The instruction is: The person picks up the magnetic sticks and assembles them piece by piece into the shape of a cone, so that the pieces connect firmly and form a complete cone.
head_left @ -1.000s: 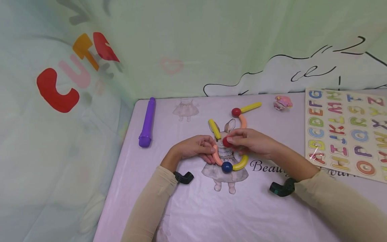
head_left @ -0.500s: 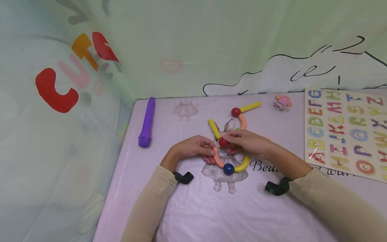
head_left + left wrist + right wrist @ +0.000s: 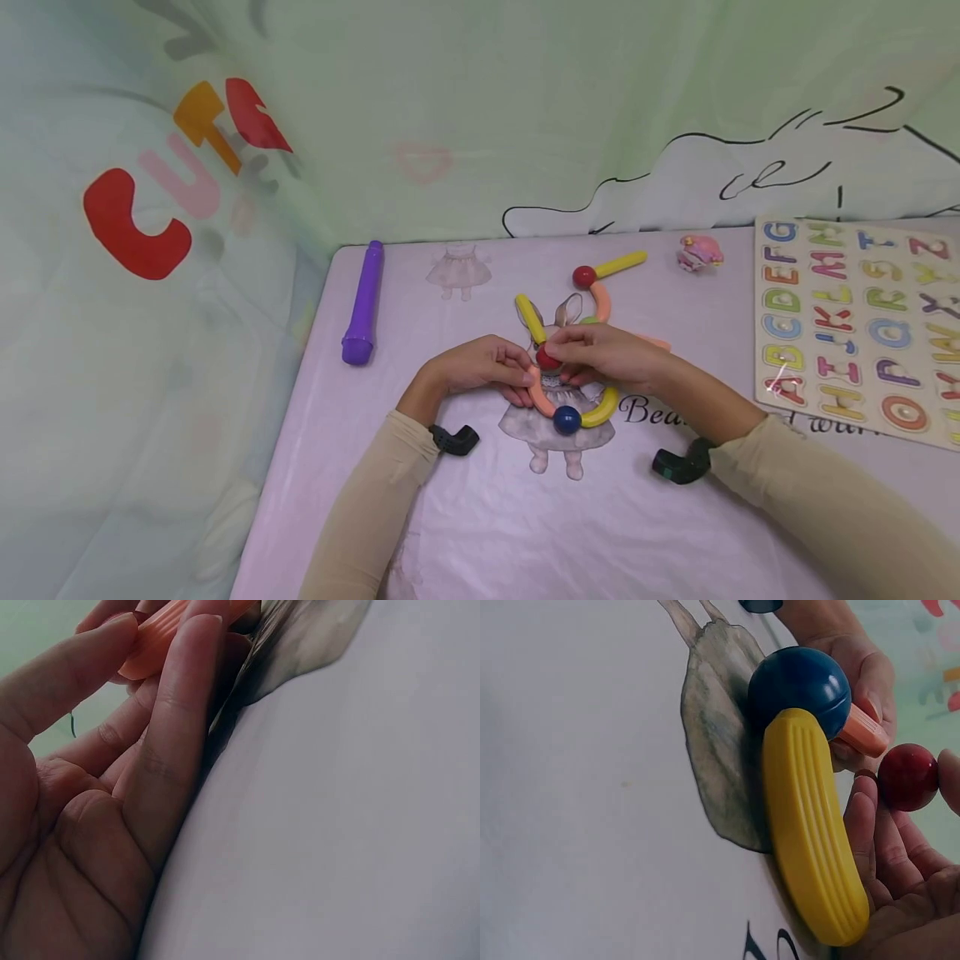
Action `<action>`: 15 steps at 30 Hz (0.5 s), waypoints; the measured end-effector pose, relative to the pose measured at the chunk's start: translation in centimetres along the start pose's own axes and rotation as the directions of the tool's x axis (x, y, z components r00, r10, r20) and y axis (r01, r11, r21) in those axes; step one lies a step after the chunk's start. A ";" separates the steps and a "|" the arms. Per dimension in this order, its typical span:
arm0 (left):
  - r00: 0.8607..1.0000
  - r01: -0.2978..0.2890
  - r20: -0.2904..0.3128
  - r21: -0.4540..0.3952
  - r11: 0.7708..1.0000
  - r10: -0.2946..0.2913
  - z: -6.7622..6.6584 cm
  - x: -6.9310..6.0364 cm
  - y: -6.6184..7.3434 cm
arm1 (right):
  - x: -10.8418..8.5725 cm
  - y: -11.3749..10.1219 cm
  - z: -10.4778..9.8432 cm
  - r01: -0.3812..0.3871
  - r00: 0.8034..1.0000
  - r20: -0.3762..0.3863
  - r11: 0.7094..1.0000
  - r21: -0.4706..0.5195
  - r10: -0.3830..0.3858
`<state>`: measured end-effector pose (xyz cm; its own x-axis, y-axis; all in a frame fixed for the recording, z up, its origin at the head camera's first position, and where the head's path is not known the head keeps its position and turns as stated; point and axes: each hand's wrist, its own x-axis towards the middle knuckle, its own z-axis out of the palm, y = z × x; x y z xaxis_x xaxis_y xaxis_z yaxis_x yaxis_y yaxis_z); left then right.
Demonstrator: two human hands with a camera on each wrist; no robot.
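Observation:
The left hand (image 3: 487, 367) pinches the orange curved piece (image 3: 539, 395), whose lower end meets a blue ball (image 3: 567, 419). From that ball a yellow curved piece (image 3: 602, 408) runs to the right. Between thumb and fingers the right hand (image 3: 617, 357) holds a red ball (image 3: 548, 357), close above the orange piece's upper end. A yellow straight stick (image 3: 531, 319) reaches down to the red ball. In the right wrist view the red ball (image 3: 908, 777) sits beside the orange piece's end (image 3: 864, 732); whether they touch I cannot tell.
Behind the right hand lie another red ball (image 3: 584, 277), a yellow stick (image 3: 622, 264) and an orange curve (image 3: 601, 302). A purple microphone (image 3: 363, 304) lies at left. Further right are a small pink object (image 3: 701, 252) and an alphabet board (image 3: 855, 329).
The right hand has carried the red ball left and slightly down, toward the orange piece. The blue ball and lower yellow curve have shifted slightly right and down; the left hand keeps its hold.

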<state>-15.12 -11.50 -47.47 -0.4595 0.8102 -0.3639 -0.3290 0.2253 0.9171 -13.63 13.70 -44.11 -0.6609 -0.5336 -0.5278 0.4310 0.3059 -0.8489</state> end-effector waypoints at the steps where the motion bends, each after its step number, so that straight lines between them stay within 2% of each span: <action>1: 1.000 0.000 0.000 0.000 1.000 0.000 0.0 0.0 -0.1 | 0.1 0.0 0.1 -0.001 1.000 0.000 1.000 0.003 0.001; 15: 1.000 0.008 0.002 0.020 1.000 -0.008 0.0 0.0 0.1 | 0.4 0.0 0.2 -0.020 1.000 -0.008 0.999 0.029 0.020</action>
<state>-15.16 -11.46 -47.38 -0.4553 0.8095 -0.3707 -0.3160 0.2424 0.9173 -13.78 13.30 -44.32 -0.6573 -0.5208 -0.5447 0.4612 0.2936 -0.8373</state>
